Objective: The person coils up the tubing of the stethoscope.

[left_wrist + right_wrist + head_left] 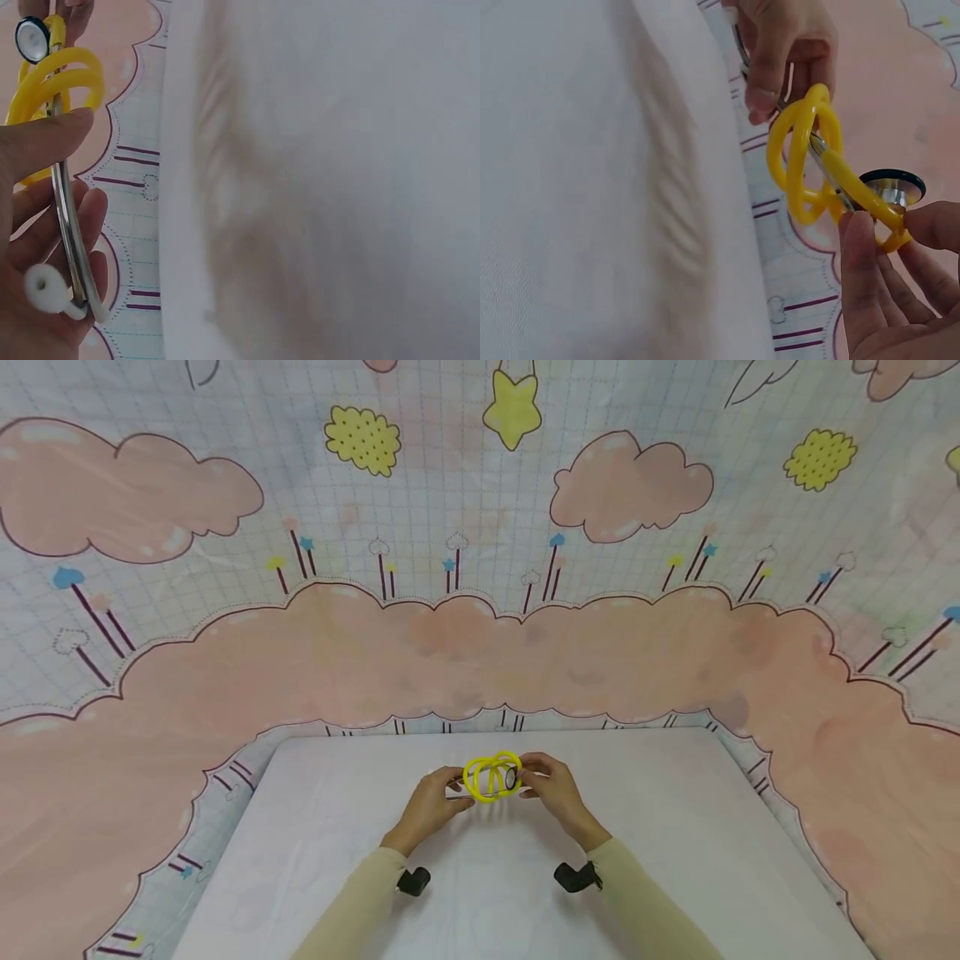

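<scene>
A stethoscope with yellow tubing (476, 790) is held up in front of me between both hands, over the white table. The tubing is looped into a coil around the metal tubes (66, 217). My left hand (431, 802) grips these metal tubes, its thumb across them beside the coil. A white ear tip (45, 288) shows near the left palm. At the other end my right hand (558, 797) pinches the tubing and metal close to the round chest piece (892, 186), which has a dark rim.
Under the hands lies a white tabletop (337, 860) with soft shadows on it. Behind and around the table hangs a patterned cloth (450, 652) with pink clouds and stars. A black wrist mount (577, 877) sits at the right sleeve, another at the left.
</scene>
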### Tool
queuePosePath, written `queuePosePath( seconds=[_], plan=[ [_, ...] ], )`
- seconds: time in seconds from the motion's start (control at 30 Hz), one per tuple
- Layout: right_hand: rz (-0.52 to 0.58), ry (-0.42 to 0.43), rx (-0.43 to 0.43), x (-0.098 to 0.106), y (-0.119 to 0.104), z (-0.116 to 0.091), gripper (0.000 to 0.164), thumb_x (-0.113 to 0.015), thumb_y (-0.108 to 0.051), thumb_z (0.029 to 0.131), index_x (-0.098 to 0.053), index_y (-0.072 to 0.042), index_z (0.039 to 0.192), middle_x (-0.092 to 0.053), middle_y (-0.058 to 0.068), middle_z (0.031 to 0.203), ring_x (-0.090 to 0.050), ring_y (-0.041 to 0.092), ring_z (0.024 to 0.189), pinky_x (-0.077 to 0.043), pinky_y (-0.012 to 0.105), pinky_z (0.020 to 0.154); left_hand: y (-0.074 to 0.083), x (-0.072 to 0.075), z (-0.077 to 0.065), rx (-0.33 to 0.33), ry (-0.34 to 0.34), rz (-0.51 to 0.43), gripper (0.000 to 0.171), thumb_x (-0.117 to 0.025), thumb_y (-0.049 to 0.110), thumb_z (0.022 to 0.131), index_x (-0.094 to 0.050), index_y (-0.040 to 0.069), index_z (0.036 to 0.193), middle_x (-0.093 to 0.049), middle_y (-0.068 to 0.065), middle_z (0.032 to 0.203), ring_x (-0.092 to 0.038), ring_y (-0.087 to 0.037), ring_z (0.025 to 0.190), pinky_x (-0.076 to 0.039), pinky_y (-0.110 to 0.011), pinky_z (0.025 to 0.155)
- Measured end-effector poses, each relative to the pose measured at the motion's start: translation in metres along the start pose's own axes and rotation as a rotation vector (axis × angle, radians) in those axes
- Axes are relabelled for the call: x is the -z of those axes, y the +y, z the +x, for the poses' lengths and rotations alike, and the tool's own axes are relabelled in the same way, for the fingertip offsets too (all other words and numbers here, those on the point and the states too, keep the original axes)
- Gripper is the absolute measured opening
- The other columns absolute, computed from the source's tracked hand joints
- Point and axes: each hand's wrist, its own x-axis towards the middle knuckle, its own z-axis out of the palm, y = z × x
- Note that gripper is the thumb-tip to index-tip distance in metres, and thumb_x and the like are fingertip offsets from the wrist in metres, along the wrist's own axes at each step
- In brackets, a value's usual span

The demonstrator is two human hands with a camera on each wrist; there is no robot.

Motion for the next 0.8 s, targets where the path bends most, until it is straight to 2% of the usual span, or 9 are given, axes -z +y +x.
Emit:
queuePosePath(
  seconds=[0.13, 0.23, 0.47, 0.53, 0.8],
  plan=[
    [0.011, 0.009, -0.029, -0.003, -0.003, -0.002, 0.029, -0.057, -0.008, 0.091, -0.057, 0.000, 0.118, -0.062, 0.018, 0.111, -0.064, 0.017, 0.087, -0.055, 0.040, 0.078, -0.007, -0.004, 0.005, 0.024, -0.025, -0.064, 0.047, -0.078, 0.016, 0.074, -0.061, 0.008, 0.117, -0.066, -0.006, 0.105, -0.062, -0.015, 0.087, -0.050, -0.028, 0.074],
    [0.032, 0.007, -0.040, -0.004, 0.003, 0.001, 0.028, -0.056, -0.007, 0.091, -0.057, 0.000, 0.118, -0.062, 0.018, 0.110, -0.063, 0.015, 0.085, -0.055, 0.042, 0.079, -0.011, -0.008, 0.007, 0.035, -0.032, -0.066, 0.046, -0.078, 0.014, 0.073, -0.062, 0.007, 0.116, -0.066, -0.007, 0.105, -0.062, -0.015, 0.086, -0.049, -0.027, 0.072],
    [0.077, 0.043, -0.080, -0.008, 0.047, 0.030, 0.026, -0.060, -0.008, 0.089, -0.060, -0.004, 0.115, -0.063, 0.013, 0.106, -0.063, 0.013, 0.081, -0.056, 0.031, 0.069, -0.020, -0.014, 0.012, 0.065, -0.052, -0.078, 0.043, -0.078, 0.012, 0.073, -0.063, 0.007, 0.112, -0.066, -0.006, 0.098, -0.060, -0.014, 0.083, -0.048, -0.026, 0.072],
    [0.071, 0.047, -0.090, -0.009, 0.050, 0.032, 0.026, -0.059, -0.008, 0.089, -0.060, -0.004, 0.115, -0.062, 0.013, 0.105, -0.062, 0.014, 0.082, -0.056, 0.031, 0.069, -0.022, -0.015, 0.013, 0.068, -0.063, -0.083, 0.042, -0.078, 0.011, 0.073, -0.064, 0.006, 0.111, -0.066, -0.007, 0.096, -0.060, -0.015, 0.083, -0.048, -0.027, 0.071],
    [0.043, 0.051, -0.116, -0.011, 0.061, 0.037, 0.027, -0.059, -0.006, 0.088, -0.060, -0.003, 0.115, -0.062, 0.014, 0.106, -0.061, 0.014, 0.083, -0.056, 0.036, 0.074, -0.033, -0.022, 0.014, 0.095, -0.105, -0.060, 0.041, -0.077, 0.012, 0.075, -0.062, 0.004, 0.112, -0.067, -0.007, 0.104, -0.063, -0.017, 0.095, -0.049, -0.037, 0.090]
  ],
)
